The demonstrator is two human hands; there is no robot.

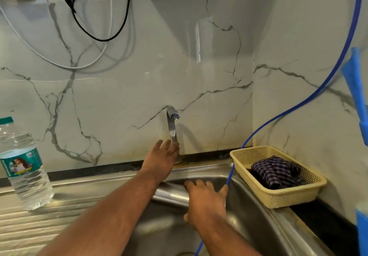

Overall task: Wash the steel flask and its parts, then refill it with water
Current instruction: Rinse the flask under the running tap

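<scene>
The flask [171, 197] is gripped over the sink [256, 216] by the fingers of the right hand [206, 204], the tap [171, 128] at its back edge is touched by the straight fingers of the left hand [161, 160], and washing and refilling seem not yet done.

The wall [139, 88] is smooth, glossy marble-look tile, white with grey veins, and it carries soft reflections. At 12 o'clock from the basin, the tap [171, 124] is mirror-bright polished metal. The sink [258, 216] is brushed steel with a dull sheen. Its drainboard [39, 221], at 9 o'clock, is ribbed. The flask [169, 196], at the basin's 10 o'clock, is smooth satin steel. The bottle [23, 168], at 9 o'clock, is clear ridged plastic with a glossy printed label. At 3 o'clock the basket [278, 196] is matt cream plastic mesh. The cloth [276, 172] inside it is soft, checked woven fabric. The tube [356, 16] is smooth blue plastic.
</scene>
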